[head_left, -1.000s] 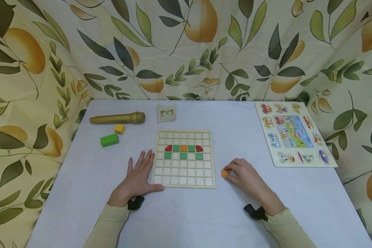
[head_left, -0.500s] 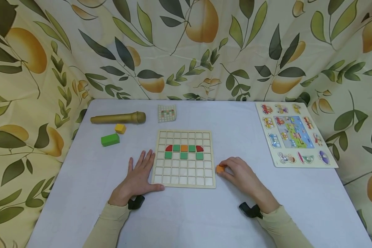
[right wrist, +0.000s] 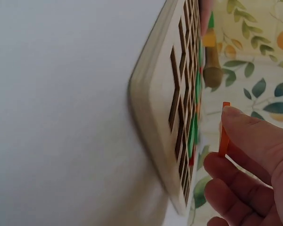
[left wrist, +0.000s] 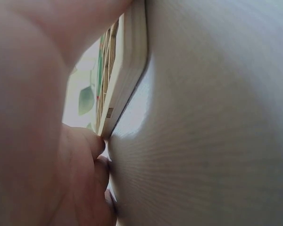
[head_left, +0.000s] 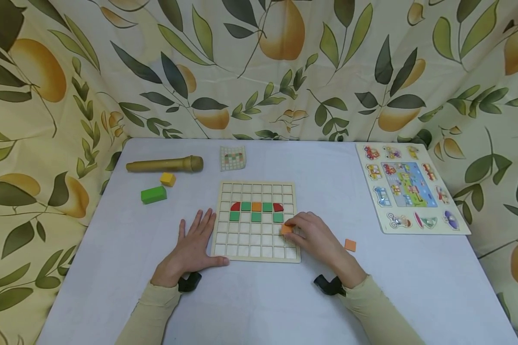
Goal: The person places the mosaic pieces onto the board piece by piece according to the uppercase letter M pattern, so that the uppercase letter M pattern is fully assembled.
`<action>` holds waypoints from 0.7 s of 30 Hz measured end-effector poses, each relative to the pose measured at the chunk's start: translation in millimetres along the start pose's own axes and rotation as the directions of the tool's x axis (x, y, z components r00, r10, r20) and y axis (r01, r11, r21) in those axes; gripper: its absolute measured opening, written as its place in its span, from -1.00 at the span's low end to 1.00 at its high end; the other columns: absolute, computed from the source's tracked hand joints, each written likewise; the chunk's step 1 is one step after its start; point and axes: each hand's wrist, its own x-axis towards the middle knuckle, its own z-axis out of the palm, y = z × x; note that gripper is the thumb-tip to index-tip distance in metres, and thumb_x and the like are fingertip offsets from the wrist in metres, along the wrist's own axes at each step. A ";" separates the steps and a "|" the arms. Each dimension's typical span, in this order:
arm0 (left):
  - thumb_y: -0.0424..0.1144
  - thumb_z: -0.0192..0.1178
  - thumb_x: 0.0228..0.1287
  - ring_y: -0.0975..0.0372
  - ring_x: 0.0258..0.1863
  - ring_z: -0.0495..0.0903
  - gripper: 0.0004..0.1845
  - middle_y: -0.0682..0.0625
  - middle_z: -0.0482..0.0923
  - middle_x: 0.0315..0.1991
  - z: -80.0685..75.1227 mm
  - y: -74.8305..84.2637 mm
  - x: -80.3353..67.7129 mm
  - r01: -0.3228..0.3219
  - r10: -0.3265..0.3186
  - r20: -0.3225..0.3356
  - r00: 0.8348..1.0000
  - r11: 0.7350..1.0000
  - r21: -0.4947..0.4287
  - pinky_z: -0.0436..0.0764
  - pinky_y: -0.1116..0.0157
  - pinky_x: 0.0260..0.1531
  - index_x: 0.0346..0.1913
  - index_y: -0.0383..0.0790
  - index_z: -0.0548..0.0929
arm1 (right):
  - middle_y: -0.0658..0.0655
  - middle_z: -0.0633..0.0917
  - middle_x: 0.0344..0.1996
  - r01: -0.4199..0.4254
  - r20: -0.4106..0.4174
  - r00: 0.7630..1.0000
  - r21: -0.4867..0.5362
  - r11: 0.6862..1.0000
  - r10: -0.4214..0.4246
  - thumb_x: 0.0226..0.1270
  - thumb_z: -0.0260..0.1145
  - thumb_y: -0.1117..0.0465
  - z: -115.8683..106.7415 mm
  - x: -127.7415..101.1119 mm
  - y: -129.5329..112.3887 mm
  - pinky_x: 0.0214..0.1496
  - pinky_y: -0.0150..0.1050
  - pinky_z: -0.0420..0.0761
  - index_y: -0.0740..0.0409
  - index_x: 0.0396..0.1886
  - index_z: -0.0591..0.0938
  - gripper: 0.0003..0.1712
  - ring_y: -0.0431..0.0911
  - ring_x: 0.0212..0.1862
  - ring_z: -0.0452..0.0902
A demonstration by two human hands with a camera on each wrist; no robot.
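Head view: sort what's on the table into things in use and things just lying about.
In use: grid board, orange tile pinched by the right hand, left hand flat beside the board, spare orange tile, pattern card.

Lying about: microphone, yellow block, green block, vehicle puzzle.

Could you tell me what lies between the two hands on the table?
In the head view, the wooden grid board lies between the left hand and right hand.

A brown microphone-shaped toy (head_left: 164, 165), a yellow cube (head_left: 167, 179) and a green block (head_left: 153, 194) lie near the surface's far left corner. A vehicle puzzle board (head_left: 410, 187) lies along the right edge, before a leaf-and-pear curtain (head_left: 259, 67).
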 end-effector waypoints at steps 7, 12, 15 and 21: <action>0.47 0.33 -0.17 -0.05 0.50 -0.36 0.39 -0.14 -0.23 0.56 0.0 0.4 0.0 -0.003 0.003 -0.003 1.000 1.000 0.004 -0.41 -0.28 0.26 0.55 -0.31 -0.07 | -0.03 0.68 -0.19 0.011 0.028 1.000 0.015 1.000 -0.012 0.20 0.48 0.11 11.7 19.9 -12.3 -0.02 -0.17 0.51 0.13 -0.13 0.73 -0.72 -0.10 -0.11 0.50; 0.48 0.32 -0.17 -0.06 0.50 -0.36 0.38 -0.15 -0.23 0.56 -0.4 0.6 -0.1 0.002 -0.003 0.001 1.000 1.000 0.010 -0.41 -0.28 0.26 0.55 -0.30 -0.07 | -0.02 0.68 -0.17 0.031 0.061 0.998 -0.043 0.999 -0.029 0.23 0.46 0.08 19.3 35.5 -24.7 0.04 -0.14 0.49 0.12 -0.11 0.73 -0.71 -0.06 -0.07 0.52; 0.49 0.32 -0.16 -0.05 0.50 -0.37 0.38 -0.14 -0.24 0.56 -0.8 0.1 0.0 0.006 -0.007 0.007 1.000 1.000 0.014 -0.42 -0.27 0.27 0.55 -0.30 -0.08 | -0.01 0.68 -0.20 0.054 0.075 0.996 -0.075 0.996 -0.049 0.25 0.44 0.09 22.8 45.0 -33.0 0.01 -0.14 0.48 0.13 -0.13 0.73 -0.73 -0.07 -0.10 0.52; 0.52 0.28 -0.17 -0.03 0.51 -0.39 0.39 -0.13 -0.26 0.56 -2.0 0.5 0.3 0.012 -0.012 0.020 1.000 1.000 0.020 -0.43 -0.27 0.27 0.55 -0.29 -0.10 | 0.01 0.70 -0.21 0.086 0.106 0.991 -0.080 0.993 -0.077 0.23 0.46 0.09 29.8 57.9 -46.5 -0.01 -0.16 0.49 0.12 -0.15 0.75 -0.74 -0.06 -0.12 0.53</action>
